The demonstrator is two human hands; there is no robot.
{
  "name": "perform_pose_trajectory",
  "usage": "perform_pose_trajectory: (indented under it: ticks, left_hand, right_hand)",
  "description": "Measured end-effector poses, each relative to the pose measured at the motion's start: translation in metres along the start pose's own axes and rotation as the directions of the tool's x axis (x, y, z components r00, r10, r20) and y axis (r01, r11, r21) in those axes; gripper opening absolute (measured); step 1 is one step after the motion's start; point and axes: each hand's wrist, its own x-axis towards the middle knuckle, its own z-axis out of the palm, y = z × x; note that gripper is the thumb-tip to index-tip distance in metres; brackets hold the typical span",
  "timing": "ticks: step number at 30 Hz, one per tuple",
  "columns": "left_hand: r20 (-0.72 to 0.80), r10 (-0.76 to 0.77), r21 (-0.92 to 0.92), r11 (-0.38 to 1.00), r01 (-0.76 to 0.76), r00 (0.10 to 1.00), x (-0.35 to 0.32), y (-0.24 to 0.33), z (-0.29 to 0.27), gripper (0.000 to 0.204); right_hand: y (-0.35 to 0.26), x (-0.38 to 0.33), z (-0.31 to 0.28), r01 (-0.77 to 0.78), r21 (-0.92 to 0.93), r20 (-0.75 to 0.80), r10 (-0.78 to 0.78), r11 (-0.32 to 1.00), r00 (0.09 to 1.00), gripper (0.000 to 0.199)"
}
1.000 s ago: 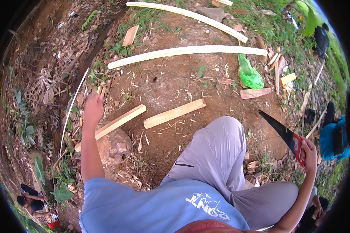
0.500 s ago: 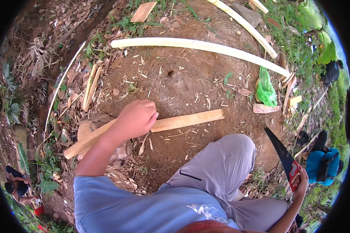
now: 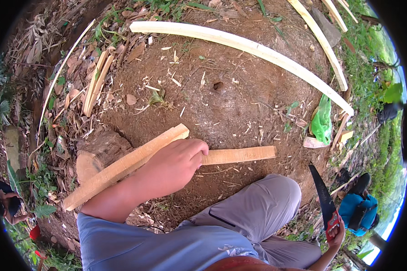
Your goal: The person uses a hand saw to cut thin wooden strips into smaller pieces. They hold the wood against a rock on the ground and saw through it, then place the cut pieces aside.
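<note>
My left hand (image 3: 181,162) is closed at the near end of a short wooden strip (image 3: 242,155), which reaches out to its right. The fingers cover that end of the strip. A second, thicker wooden piece (image 3: 122,167) slants past my left forearm, its upper end showing above the hand. Part of it lies across a cut log (image 3: 88,165). Down at the right, beside my bent leg, my right hand (image 3: 334,231) grips the red handle of a handsaw (image 3: 323,194). The saw's dark blade points up and away from me.
Long pale strips of wood (image 3: 244,45) lie on the dirt beyond. Two short sticks (image 3: 97,86) rest at the left. A green plastic bag (image 3: 321,122) sits at the right on a wood block. One person (image 3: 358,210) is at the right edge, another (image 3: 11,203) at the left.
The whole view has shifted. My left hand now sits lower and further right in it, and the upper end of the slanting piece has come into sight. The saw stays in my right hand.
</note>
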Motion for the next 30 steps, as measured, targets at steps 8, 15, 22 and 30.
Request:
perform_pose_trajectory:
  ticks: [8,15,22,30]
  left_hand:
    - [-0.052,0.149,0.199,0.971,-0.136,0.987,-0.005,-0.004,0.004,0.014]
    - [0.057,0.146,0.242,0.958,-0.156,0.988,-0.006,-0.011,0.003,0.017]
    - [0.171,0.120,0.303,0.938,-0.168,0.978,-0.010,-0.010,0.005,0.020]
    - [0.009,0.166,0.393,0.906,-0.156,0.986,-0.015,-0.020,0.016,0.006]
  right_hand:
    - [0.015,0.019,-0.007,-0.116,0.093,-0.130,0.128,0.989,0.983,0.037]
    - [0.010,0.022,-0.028,-0.085,0.075,0.021,0.083,0.994,0.996,0.033]
    - [0.011,0.032,-0.034,-0.043,0.072,0.056,0.038,0.997,0.998,0.042]
    - [-0.003,0.005,0.013,0.086,0.013,0.130,-0.087,0.996,0.988,0.040]
